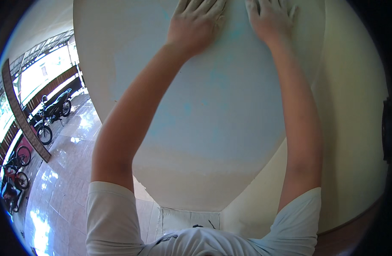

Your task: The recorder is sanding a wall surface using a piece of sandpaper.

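Observation:
Both my arms reach up along a pale painted wall [215, 105], whose middle bears a blue-grey patch with faint turquoise marks. Palm toward the surface, my left hand [196, 25] lies against the upper part of the wall with its fingers somewhat apart. A short way to the right, my right hand [273, 20] also rests there, its fingers spread. The foremost fingertips of both hands run out of the picture at the top. Whitish dust or paint seems to coat the fingers. I see nothing held in either hand; what lies beneath the palms is hidden.
A cream side wall [353, 112] meets this wall on my right. Below lies a pale sheet or panel [189, 219] at the wall's foot. To the left are shiny floor tiles [68, 179], a patterned post [23, 118], a parked motorcycle [55, 110] and a bicycle [21, 169].

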The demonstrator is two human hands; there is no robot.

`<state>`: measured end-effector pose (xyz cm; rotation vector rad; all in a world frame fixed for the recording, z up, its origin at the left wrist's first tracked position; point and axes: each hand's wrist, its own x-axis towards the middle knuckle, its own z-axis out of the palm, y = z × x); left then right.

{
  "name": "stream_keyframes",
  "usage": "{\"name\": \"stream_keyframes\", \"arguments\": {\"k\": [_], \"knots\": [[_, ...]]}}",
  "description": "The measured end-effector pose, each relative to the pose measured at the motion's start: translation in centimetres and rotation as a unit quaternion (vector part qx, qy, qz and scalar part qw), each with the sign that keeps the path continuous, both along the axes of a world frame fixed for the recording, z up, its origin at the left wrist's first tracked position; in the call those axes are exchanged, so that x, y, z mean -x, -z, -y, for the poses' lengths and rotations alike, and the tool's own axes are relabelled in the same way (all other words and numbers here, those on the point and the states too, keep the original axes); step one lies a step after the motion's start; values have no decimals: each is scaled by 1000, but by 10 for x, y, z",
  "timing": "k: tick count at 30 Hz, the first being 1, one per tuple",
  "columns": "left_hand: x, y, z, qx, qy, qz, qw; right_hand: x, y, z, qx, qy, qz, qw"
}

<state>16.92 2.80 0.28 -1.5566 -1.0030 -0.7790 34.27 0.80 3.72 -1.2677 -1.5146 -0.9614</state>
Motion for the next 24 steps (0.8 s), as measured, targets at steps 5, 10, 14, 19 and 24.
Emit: {"name": "stream_keyframes", "arguments": {"k": [5,10,14,19,24], "knots": [[88,-45,-1,-121,-78,71,987,11,-13,2,10,-9,-34,999],[158,-84,5,-177,-85,229,953,18,-11,4,14,6,-36,999],[46,-65,-17,-172,-25,168,970,10,-13,-7,-8,1,-41,999],[37,-74,16,-31,-4,22,999,3,-13,-12,-36,3,-53,998],[141,-103,26,-124,-33,213,969,14,-10,-13,-24,8,-37,999]]}}
